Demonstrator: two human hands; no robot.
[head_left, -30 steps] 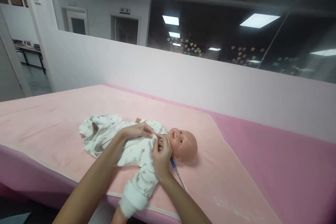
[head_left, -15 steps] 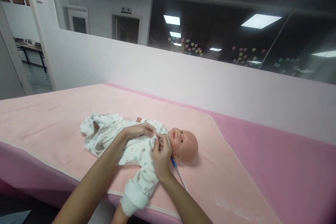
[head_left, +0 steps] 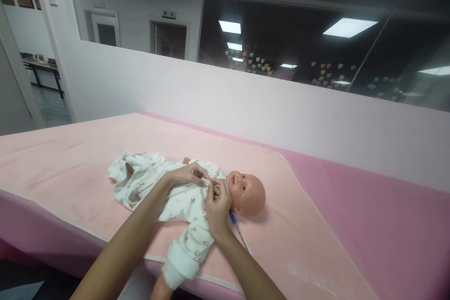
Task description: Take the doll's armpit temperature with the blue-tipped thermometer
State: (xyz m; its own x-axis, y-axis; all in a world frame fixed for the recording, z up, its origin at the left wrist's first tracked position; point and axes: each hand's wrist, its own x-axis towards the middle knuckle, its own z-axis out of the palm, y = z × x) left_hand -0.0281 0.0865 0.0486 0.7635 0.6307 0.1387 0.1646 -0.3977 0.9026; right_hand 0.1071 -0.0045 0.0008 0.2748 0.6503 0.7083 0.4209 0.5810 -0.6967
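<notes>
A baby doll (head_left: 251, 194) lies on its back, head toward the right, dressed in a white printed romper (head_left: 181, 204). My left hand (head_left: 191, 175) rests over the doll's chest, its fingers pinching the romper's front edge near the neck. Right beside it, my right hand (head_left: 218, 201) grips the same edge between thumb and fingers, close to the doll's chin. The fastening under my fingertips is too small to make out. One sleeve (head_left: 190, 248) reaches toward me, its cuff folded back, over the bed's near edge.
A pale pink sheet (head_left: 298, 234) covers the padded pink surface (head_left: 386, 206). A thin stick with a blue end (head_left: 233, 218) lies beside the doll's neck. Behind runs a low white wall (head_left: 246, 103) topped by a window with heart stickers.
Both hands stay at the romper's neck edge; my right hand has shifted very slightly right. The doll lies as before.
</notes>
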